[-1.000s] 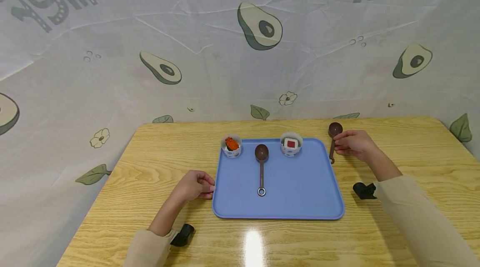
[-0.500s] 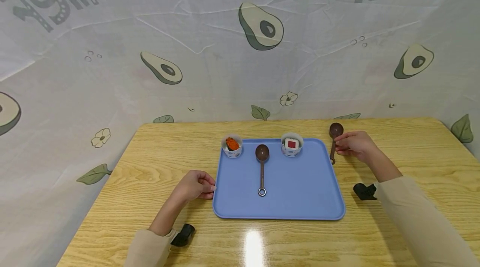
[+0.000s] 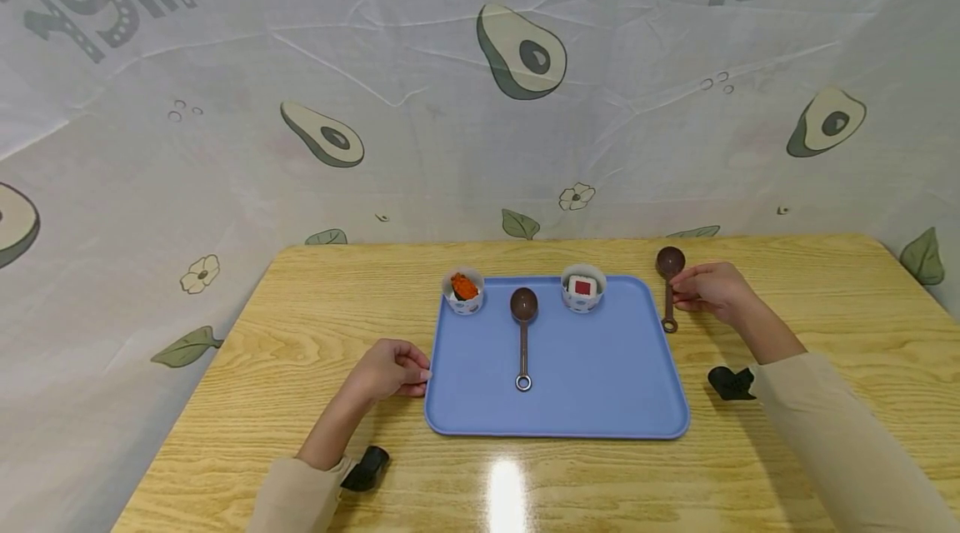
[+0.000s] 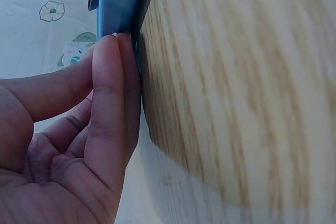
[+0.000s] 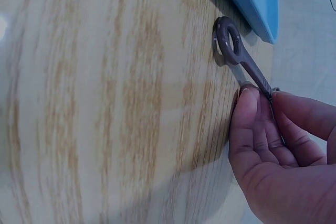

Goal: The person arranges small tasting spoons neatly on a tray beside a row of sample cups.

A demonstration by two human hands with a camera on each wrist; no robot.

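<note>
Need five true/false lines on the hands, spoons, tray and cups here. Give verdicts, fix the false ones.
1. The right hand pinches a brown spoon. True.
2. The left hand touches nothing. False: it grips the edge of the blue tray.
3. The other brown spoon lies on the tray. True.
4. The orange-topped piece sits in the left cup. True.
5. The red-centred piece is in that cup too. False: it sits in the right cup.
</note>
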